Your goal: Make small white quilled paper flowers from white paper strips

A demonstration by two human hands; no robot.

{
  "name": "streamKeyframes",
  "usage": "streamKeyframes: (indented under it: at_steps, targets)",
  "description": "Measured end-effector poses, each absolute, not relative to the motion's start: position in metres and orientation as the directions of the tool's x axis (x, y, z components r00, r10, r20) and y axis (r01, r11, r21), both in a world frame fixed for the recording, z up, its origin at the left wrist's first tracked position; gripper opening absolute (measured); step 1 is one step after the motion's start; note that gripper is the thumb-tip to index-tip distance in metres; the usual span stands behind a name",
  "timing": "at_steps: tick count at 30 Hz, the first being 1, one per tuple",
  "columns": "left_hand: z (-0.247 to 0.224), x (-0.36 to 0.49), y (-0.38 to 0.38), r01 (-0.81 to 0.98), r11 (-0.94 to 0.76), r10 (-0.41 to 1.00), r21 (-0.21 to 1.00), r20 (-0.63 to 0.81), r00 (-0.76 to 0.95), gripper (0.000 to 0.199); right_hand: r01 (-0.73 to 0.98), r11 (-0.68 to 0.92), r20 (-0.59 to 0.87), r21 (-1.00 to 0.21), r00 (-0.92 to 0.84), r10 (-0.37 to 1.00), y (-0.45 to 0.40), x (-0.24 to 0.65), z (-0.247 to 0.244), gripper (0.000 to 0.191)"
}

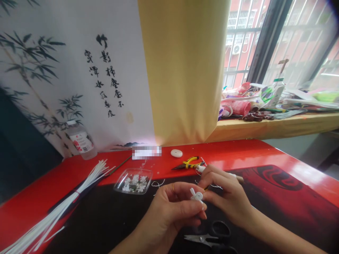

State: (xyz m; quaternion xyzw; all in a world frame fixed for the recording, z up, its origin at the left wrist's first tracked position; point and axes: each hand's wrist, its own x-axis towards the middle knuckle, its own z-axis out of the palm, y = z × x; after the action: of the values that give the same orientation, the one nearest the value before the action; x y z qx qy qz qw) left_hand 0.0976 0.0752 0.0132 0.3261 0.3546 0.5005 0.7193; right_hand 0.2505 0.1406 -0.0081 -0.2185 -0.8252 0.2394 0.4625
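A small white piece with a round coil and short prongs (pixel 196 195) is pinched between the thumb and fingers of my left hand (pixel 169 208). Close against its right side is my right hand (pixel 230 194), with thumb and forefinger drawn together. Whatever those fingertips hold is too small to make out. Black-handled scissors (pixel 202 240) lie below the hands, blades pointing left. Behind my right hand, a white thread spool (pixel 239 179) is partly hidden. Yellow-and-black pliers (pixel 188 164) rest on the red table just beyond the hands.
To the left stands a clear dish (pixel 116 188) holding small white flowers. A bundle of white strips (pixel 71 197) runs along the left side. A plastic bottle (pixel 82 141) stands at the back left, and a white oval object (pixel 176 153) lies near the wall. The windowsill (pixel 254 121) bears mixed clutter.
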Motion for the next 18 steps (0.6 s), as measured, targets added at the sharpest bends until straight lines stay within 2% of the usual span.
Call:
streamKeyframes:
  at_steps: [5,11,18]
  targets:
    - [0.018,0.092,0.079,-0.377,0.266,0.952,0.887,-0.179,0.25,0.01,0.185,0.708,0.506,-0.682,-0.58,0.639,0.148,0.252,-0.007,0.015]
    - [0.019,0.084,0.084,-0.279,0.298,0.93,0.913,-0.212,0.301,0.012,0.19,0.703,0.474,-0.685,-0.617,0.629,0.152,0.256,0.0,0.013]
    - [0.007,0.086,0.087,-0.307,0.236,0.948,0.922,-0.149,0.282,0.007,0.214,0.731,0.43,-0.648,-0.689,0.583,0.155,0.259,0.003,0.014]
